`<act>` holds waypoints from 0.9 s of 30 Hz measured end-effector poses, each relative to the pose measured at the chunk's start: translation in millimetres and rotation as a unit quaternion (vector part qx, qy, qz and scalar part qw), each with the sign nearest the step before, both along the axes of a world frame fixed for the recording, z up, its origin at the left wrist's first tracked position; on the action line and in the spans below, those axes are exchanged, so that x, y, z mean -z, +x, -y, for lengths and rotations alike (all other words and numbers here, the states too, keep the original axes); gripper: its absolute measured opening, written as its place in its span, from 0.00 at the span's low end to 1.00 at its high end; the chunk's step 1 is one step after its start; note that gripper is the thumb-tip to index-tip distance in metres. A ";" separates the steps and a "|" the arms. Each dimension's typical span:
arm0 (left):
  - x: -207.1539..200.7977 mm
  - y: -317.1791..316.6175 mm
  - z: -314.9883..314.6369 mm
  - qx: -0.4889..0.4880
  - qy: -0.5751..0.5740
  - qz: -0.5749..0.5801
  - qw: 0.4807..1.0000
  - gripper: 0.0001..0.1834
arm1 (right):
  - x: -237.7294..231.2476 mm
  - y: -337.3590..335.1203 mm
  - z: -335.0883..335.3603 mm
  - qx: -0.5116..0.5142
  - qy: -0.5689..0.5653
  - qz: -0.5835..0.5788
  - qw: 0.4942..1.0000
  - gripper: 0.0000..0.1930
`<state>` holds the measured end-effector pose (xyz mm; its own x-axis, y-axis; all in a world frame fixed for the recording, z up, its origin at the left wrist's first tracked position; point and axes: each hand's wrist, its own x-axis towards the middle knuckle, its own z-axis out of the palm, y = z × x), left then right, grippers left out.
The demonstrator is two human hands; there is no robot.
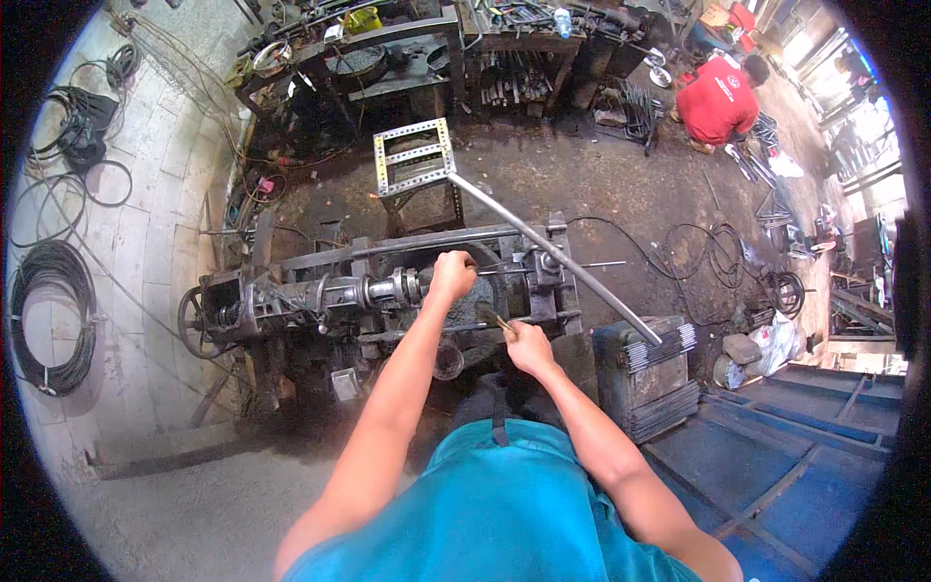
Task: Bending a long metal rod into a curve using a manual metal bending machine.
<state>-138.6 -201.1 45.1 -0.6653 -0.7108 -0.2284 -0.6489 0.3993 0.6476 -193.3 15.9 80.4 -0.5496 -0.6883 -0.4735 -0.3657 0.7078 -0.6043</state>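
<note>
My left hand [453,274] is closed around the near end of a thin metal rod [606,264], beside the chuck of a greasy lathe-like machine [335,299]. The rod runs rightward through the machine's right-hand block [551,272]. Its end under my fingers is hidden. Lower and to the right, my right hand [527,347] grips a small brush [501,322] by its light handle. The brush's dark head points up and left over the tray of dark bits [472,312] between the machine's rails.
A long metal pipe [543,244] slopes from a perforated metal stand [414,177] to a stack of rods [662,345] at right. Cables [718,252] lie on the floor. A person in red [718,102] crouches far right. Coiled wire [53,315] lies at left.
</note>
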 end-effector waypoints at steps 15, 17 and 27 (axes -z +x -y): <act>6.7 -11.0 1.1 0.041 -0.014 0.056 0.997 0.12 | 5.8 -8.8 -22.3 0.050 -0.057 0.003 0.997 0.15; 4.0 -11.6 0.4 0.043 -0.017 0.062 0.997 0.12 | 5.6 -10.6 -22.2 0.054 -0.057 0.007 0.997 0.15; 2.3 -4.8 -5.3 0.027 -0.015 0.032 0.999 0.11 | -1.4 -13.5 -18.7 0.078 -0.111 -0.013 0.991 0.14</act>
<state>-143.5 -195.8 42.8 -0.6882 -0.6808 -0.2506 -0.6650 0.4539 0.5931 -206.9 34.6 81.7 -0.6682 -0.6793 -0.3034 -0.2797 0.6073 -0.7436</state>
